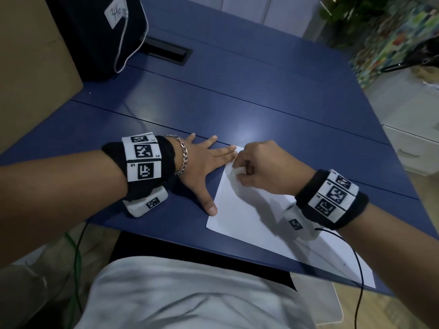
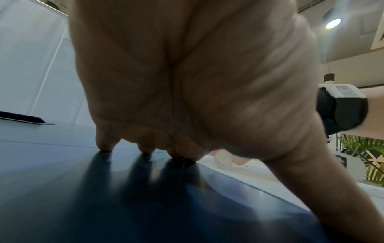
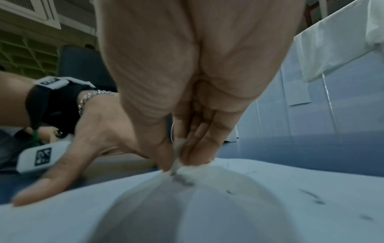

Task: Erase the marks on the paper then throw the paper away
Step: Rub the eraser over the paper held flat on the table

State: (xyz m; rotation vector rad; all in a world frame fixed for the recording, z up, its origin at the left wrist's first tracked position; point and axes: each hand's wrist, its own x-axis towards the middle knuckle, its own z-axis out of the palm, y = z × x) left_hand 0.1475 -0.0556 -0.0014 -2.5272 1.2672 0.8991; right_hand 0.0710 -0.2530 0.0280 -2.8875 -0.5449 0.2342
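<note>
A white sheet of paper [image 1: 256, 219] lies on the blue table [image 1: 261, 96], its near corner hanging over the front edge. My left hand [image 1: 210, 168] lies flat with fingers spread; the thumb and long fingers press the paper's left edge and far corner. My right hand [image 1: 238, 172] pinches a small white eraser [image 1: 234, 172] against the sheet near that far corner. In the right wrist view the eraser [image 3: 176, 163] touches the paper [image 3: 249, 210] amid grey crumbs, and short dark marks [image 3: 311, 196] lie to its right.
A black bag [image 1: 95, 32] with a white label and cord stands at the back left beside a cardboard box [image 1: 28, 67]. A black cable port [image 1: 166, 51] is set into the table. White drawers [image 1: 415, 150] stand to the right. A black cable hangs from my right wrist.
</note>
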